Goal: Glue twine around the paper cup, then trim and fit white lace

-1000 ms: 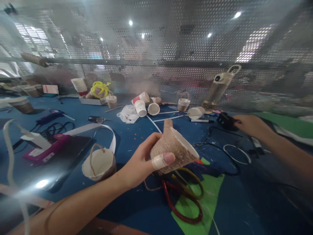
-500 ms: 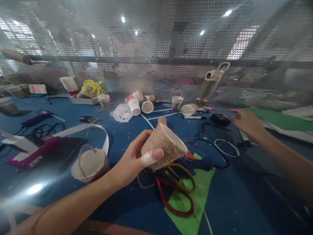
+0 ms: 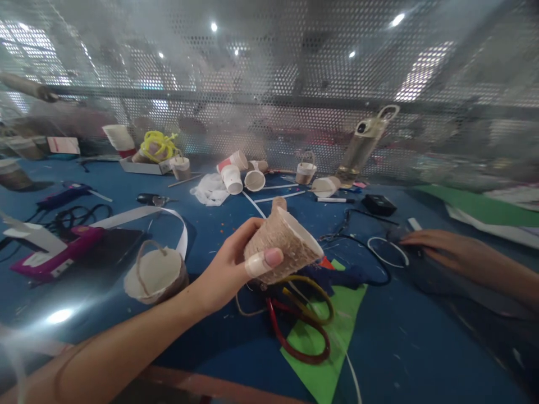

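My left hand (image 3: 236,261), a bandage round its thumb, is closed on a paper cup wrapped in brown twine (image 3: 284,241). The cup is tilted, its white mouth facing up and right. Below it lie scissors (image 3: 311,356) with red and yellow handles, on a piece of green felt (image 3: 349,320). My right hand (image 3: 446,247) is low over the table at the right, fingers stretched out over a small dark thing with a white end (image 3: 414,224). Whether the fingers grip it I cannot make out. A small cup basket (image 3: 155,275) with a twine handle stands left of my left forearm.
A purple glue gun (image 3: 63,252) lies at the left, with a white ribbon (image 3: 138,212) beyond it. Several cups (image 3: 255,180) lie near the mesh screen. A water bottle (image 3: 362,146) leans there. Black cable and a white ring (image 3: 387,251) lie at the right.
My right hand has moved down and nearer, from beside the black box to the small dark thing. My left hand still holds the twine-wrapped cup in nearly the same place.
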### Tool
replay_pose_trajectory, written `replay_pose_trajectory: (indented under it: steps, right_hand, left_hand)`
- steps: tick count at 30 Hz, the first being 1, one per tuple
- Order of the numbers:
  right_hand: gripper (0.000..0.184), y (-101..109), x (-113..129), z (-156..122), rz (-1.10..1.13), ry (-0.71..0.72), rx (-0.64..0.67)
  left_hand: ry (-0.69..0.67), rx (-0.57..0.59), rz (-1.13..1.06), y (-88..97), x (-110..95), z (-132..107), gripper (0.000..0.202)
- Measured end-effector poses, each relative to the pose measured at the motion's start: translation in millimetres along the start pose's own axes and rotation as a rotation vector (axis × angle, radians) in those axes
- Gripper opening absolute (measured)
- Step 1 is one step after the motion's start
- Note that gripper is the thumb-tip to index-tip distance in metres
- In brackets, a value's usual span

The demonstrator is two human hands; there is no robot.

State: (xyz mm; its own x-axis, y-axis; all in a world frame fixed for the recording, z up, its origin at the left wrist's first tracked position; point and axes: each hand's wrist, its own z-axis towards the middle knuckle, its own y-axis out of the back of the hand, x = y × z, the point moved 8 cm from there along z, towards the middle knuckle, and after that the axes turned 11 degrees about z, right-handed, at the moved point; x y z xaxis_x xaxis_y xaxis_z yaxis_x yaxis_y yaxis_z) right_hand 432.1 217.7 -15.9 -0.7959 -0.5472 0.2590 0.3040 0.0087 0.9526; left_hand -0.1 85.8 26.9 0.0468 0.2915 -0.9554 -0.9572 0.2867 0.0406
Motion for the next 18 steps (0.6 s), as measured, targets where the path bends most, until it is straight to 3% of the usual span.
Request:
replay_pose_trajectory:
  steps: [10, 18]
  right_hand:
    - [0.033, 8.9, 8.3, -23.7, -0.054, 0.063, -0.065]
    - [0.039, 5.3, 8.0, -10.6, -0.128, -0.025, -0.148]
  left_hand:
    - [-0.014, -0.001, -0.004, 0.1, 1.0, 0.1, 0.035]
    - [0.005, -0.029, -0.004, 1.4, 2.2, 1.3, 0.037]
